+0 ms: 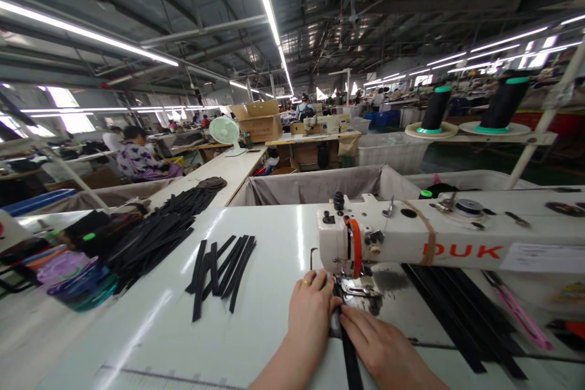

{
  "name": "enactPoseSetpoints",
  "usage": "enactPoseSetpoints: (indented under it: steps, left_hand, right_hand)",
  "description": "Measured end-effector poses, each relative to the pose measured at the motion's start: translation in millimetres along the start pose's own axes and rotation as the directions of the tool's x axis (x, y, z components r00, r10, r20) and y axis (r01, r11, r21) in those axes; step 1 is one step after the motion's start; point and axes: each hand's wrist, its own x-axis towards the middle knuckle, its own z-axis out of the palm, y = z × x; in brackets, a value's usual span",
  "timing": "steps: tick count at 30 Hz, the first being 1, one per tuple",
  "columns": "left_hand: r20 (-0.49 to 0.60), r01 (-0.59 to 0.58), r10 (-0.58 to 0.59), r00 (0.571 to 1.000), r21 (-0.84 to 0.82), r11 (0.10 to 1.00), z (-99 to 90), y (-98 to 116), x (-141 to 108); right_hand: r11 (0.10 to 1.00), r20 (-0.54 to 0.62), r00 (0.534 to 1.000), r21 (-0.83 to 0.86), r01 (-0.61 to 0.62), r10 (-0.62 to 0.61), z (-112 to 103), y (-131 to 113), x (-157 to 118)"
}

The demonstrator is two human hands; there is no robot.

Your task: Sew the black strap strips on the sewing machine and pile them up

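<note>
Head view on my remote screen shows both hands down at the needle end of a white industrial sewing machine (402,237), with "DUK" in orange-red on its arm. The left hand (311,323) and right hand (379,341) close in from either side on a narrow black strip (351,365), fingers pressing it flat, so I read them as grasping it rather than released (the left one wears a gold ring (304,282)). The strip looks matte, flat and ribbon-like, running straight from just below the presser foot (351,287) back toward the camera, off the bottom edge of my frame. Its far end is hidden by the fingers and machine parts. Left of the machine, a loose bundle of matching strips (222,265) lies on the white desk (137,341), with a bigger black pile (150,244) farther left. More strips (457,317) lie in a row beneath the machine arm. Two black thread cones (505,103) stand on a stand behind it, and a seated co-worker (141,158) sits off to the far left.
</note>
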Motion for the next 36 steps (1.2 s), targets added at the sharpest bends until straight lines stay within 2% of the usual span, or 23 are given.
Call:
enactPoseSetpoints:
  steps: [9, 18, 25, 36]
  left_hand:
    - [-0.012, -0.017, 0.017, 1.0, -0.016, 1.0, 16.6, 2, 5]
    - [0.011, 0.007, -0.006, 1.0, -0.128, 0.992, 10.5, 2, 6]
    - [-0.008, -0.026, 0.026, 1.0, -0.104, 0.994, 19.7, -2, 9]
    - [-0.011, -0.038, 0.038, 0.999, -0.096, 0.995, 13.8, 0, 7]
  right_hand:
    - [0.999, 0.039, 0.999, -0.047, -0.018, 0.019, 4, -2, 0]
    - [0.999, 0.023, 0.999, -0.038, -0.04, 0.04, 5, -4, 0]
    - [0.999, 0.046, 0.999, -0.018, -0.027, 0.028, 4, -1, -1]
    - [0.998, 0.098, 0.994, 0.034, -0.048, 0.044, 7, 2, -4]
